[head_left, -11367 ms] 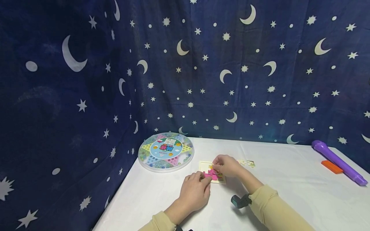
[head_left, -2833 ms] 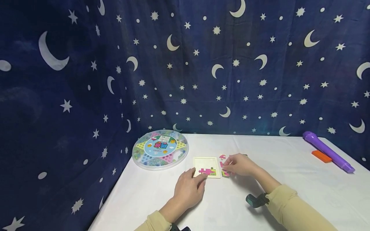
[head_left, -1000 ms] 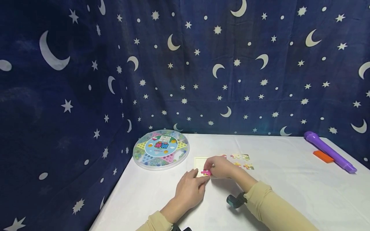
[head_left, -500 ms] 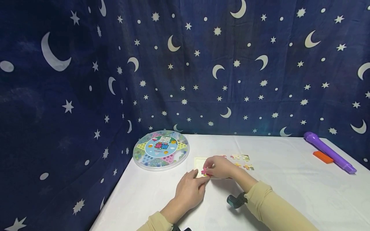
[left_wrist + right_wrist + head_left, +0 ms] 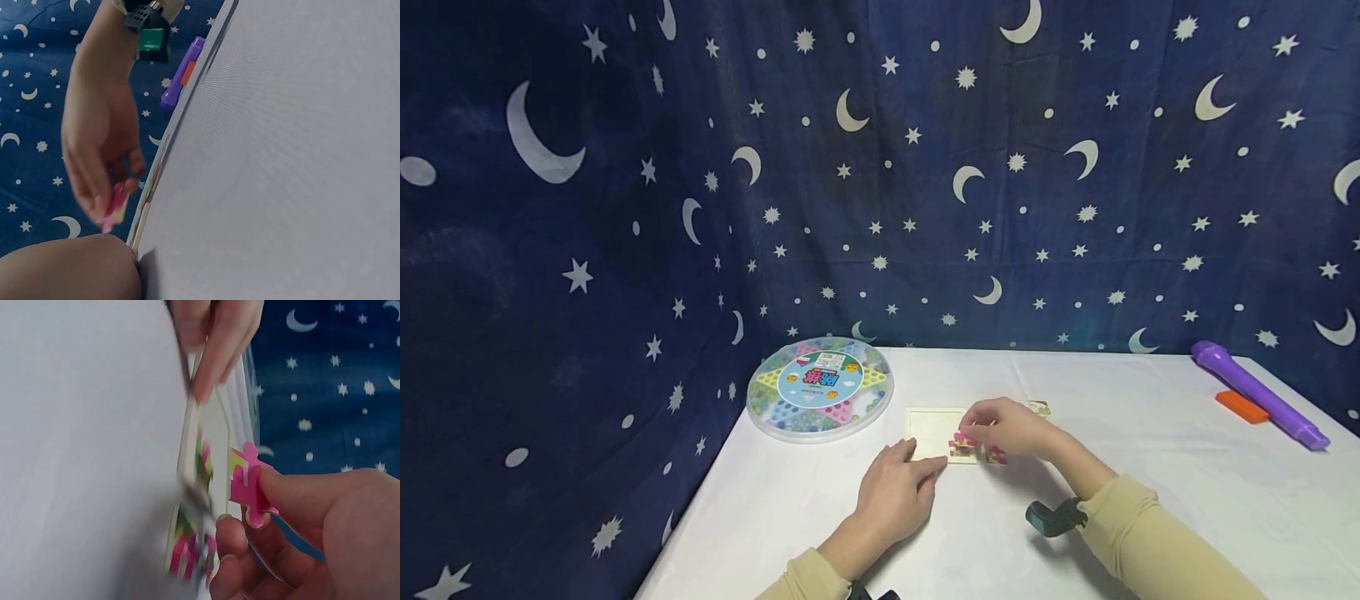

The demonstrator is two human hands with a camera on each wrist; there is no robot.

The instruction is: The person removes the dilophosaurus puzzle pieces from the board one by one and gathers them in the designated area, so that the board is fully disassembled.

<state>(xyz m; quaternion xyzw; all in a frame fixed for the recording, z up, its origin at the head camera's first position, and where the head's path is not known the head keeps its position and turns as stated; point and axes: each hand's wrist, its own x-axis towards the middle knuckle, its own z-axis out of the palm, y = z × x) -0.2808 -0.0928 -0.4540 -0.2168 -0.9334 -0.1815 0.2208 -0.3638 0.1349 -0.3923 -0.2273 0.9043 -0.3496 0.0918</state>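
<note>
My left hand (image 5: 895,492) rests at the near left of a pale square puzzle frame (image 5: 931,427), its fingers at the left edge and thumb on the near edge. My right hand (image 5: 1015,429) pinches a pink jigsaw piece (image 5: 250,487) with a yellow-green patch between thumb and fingers, over the frame's right side. In the left wrist view the same pink jigsaw piece (image 5: 114,211) is tilted on edge. A green and pink piece (image 5: 959,452) lies in the frame's near right corner. Just right of the frame, another pink piece (image 5: 997,456) lies partly under the right hand.
A patterned piece (image 5: 1040,407) lies behind the right hand, which hides other loose pieces. A round clear board game box (image 5: 820,390) stands at the back left. A purple microphone-shaped stick (image 5: 1262,396) and an orange block (image 5: 1242,407) lie far right on the white table.
My right hand has moved right from the frame's near side with the pink piece. The frame held more pieces 11.4 seconds ago than now. My left hand has stayed at the frame's edge.
</note>
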